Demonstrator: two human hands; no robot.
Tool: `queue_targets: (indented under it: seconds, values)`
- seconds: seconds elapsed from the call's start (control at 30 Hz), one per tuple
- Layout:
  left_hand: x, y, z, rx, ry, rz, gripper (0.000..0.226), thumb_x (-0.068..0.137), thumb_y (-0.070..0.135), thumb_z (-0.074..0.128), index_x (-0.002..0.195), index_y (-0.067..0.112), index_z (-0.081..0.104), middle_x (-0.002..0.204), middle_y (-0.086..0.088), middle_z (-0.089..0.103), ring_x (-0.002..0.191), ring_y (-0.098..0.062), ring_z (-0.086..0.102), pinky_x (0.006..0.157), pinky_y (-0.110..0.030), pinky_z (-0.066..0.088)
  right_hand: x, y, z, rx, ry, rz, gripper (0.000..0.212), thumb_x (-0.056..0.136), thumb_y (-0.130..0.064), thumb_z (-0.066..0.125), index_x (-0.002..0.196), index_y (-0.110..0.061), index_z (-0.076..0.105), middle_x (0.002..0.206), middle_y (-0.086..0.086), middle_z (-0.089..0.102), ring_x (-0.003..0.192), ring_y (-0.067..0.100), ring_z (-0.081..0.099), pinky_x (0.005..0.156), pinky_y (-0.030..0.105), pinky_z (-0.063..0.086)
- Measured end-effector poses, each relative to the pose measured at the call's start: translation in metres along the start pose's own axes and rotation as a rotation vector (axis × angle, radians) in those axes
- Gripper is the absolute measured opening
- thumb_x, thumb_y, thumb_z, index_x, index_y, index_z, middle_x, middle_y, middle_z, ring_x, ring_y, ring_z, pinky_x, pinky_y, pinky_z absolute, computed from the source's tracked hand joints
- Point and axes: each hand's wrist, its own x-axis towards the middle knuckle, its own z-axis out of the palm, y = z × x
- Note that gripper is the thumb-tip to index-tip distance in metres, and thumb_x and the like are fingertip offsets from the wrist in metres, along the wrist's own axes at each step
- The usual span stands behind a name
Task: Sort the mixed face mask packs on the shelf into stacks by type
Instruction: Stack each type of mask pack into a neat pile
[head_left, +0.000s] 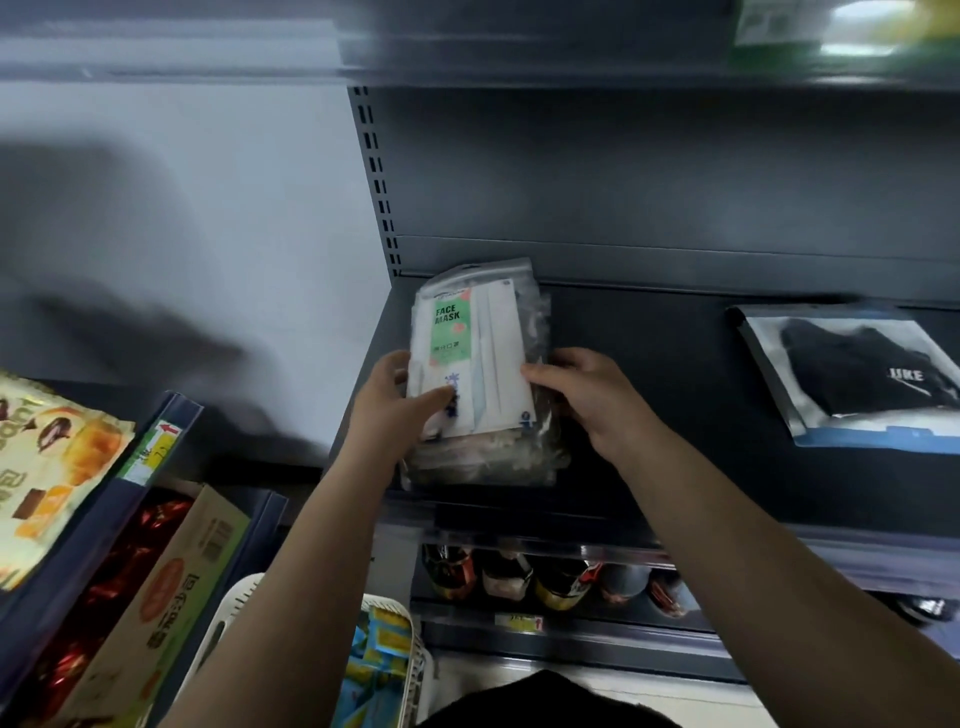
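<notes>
A stack of clear face mask packs (480, 452) lies at the left end of the dark shelf (649, 395). Its top pack (472, 343) is white with a green "FACE MASK" label. My left hand (397, 400) grips the stack's left edge, thumb lying over the top pack. My right hand (587, 395) grips the right edge, thumb on the top pack. A separate pack holding a black mask (857, 379) lies flat at the right end of the same shelf, well apart from both hands.
Bottles (550, 577) line the shelf below. To the left stand snack bags (47, 473), a cardboard box (171, 608) and a white basket (395, 660) of blue packets. The shelf's back panel (649, 182) rises behind the stack.
</notes>
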Motion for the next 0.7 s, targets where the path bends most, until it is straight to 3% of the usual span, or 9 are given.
queue_targets:
  seconds: [0.1, 0.27, 0.43, 0.57, 0.7]
  values:
    - [-0.001, 0.0, 0.003, -0.01, 0.0, -0.007, 0.057, 0.08, 0.015, 0.072, 0.13, 0.016, 0.045, 0.114, 0.002, 0.055, 0.102, -0.015, 0.056, 0.083, -0.03, 0.046, -0.007, 0.002, 0.0, 0.001, 0.01, -0.042, 0.045, 0.075, -0.019, 0.076, 0.115, -0.012, 0.055, 0.103, 0.004, 0.065, 0.087, 0.014, 0.064, 0.071, 0.024, 0.05]
    - [-0.004, -0.003, 0.009, -0.098, -0.042, -0.031, 0.06, 0.078, 0.013, 0.074, 0.13, 0.019, 0.044, 0.122, -0.001, 0.055, 0.103, -0.018, 0.059, 0.083, -0.033, 0.05, -0.017, 0.005, -0.003, 0.046, -0.057, -0.103, 0.058, 0.082, -0.013, 0.069, 0.129, -0.029, 0.038, 0.1, -0.009, 0.055, 0.09, 0.008, 0.06, 0.078, 0.026, 0.051]
    - [-0.003, -0.002, 0.009, -0.183, -0.071, -0.052, 0.069, 0.073, 0.014, 0.078, 0.132, 0.021, 0.042, 0.123, -0.004, 0.058, 0.107, -0.023, 0.061, 0.093, -0.043, 0.051, -0.022, 0.008, -0.007, 0.065, -0.054, -0.168, 0.064, 0.081, -0.004, 0.067, 0.134, -0.025, 0.039, 0.103, -0.008, 0.06, 0.093, 0.008, 0.061, 0.077, 0.026, 0.052]
    - [-0.003, 0.001, 0.009, -0.332, -0.128, -0.114, 0.07, 0.074, 0.013, 0.076, 0.134, 0.021, 0.041, 0.12, -0.008, 0.063, 0.104, -0.028, 0.064, 0.093, -0.05, 0.05, -0.026, 0.012, -0.012, 0.129, -0.019, -0.229, 0.063, 0.083, 0.001, 0.063, 0.136, -0.021, 0.039, 0.114, -0.001, 0.062, 0.105, 0.014, 0.061, 0.09, 0.033, 0.052]
    - [-0.005, 0.008, 0.012, -0.441, -0.199, -0.046, 0.055, 0.081, 0.005, 0.066, 0.13, 0.019, 0.046, 0.116, -0.008, 0.065, 0.103, -0.026, 0.065, 0.089, -0.042, 0.053, -0.028, 0.01, -0.023, 0.175, -0.052, -0.326, 0.063, 0.085, 0.008, 0.056, 0.139, -0.018, 0.037, 0.111, -0.006, 0.062, 0.106, 0.013, 0.06, 0.094, 0.032, 0.05]
